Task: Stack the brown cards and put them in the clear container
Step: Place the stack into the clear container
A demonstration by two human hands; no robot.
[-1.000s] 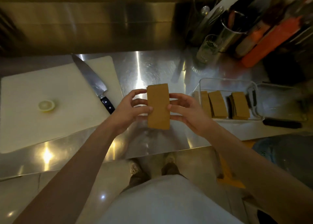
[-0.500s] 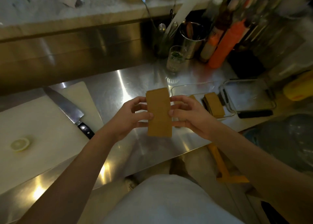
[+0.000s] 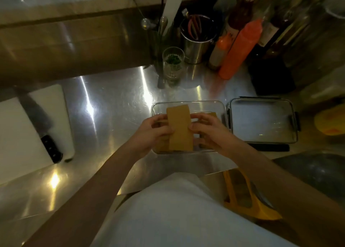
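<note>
the squared stack of flat brown rectangular cards is clamped between both hands, the left hand pressing its left long edge and the right hand pressing its right long edge, so each grip is closed on the stack. it hangs over the clear rectangular plastic container, which sits on the shiny steel table. more brown cards already lie inside, mostly hidden behind the hands, so how they lie cannot be told.

the step in hand looks like lowering this stack in. to do it well, keep even pressure on both long edges so no card slides out of line, and hold the stack level as it goes down. aim for a free stretch of floor beside the cards already there; whether the stack will rest flat or lean on them is hard to judge from here. let the bottom edge touch first, then ease the fingers away 1 side at a time. the container's clear lid lies just beside it on the right, out of the way.
</note>
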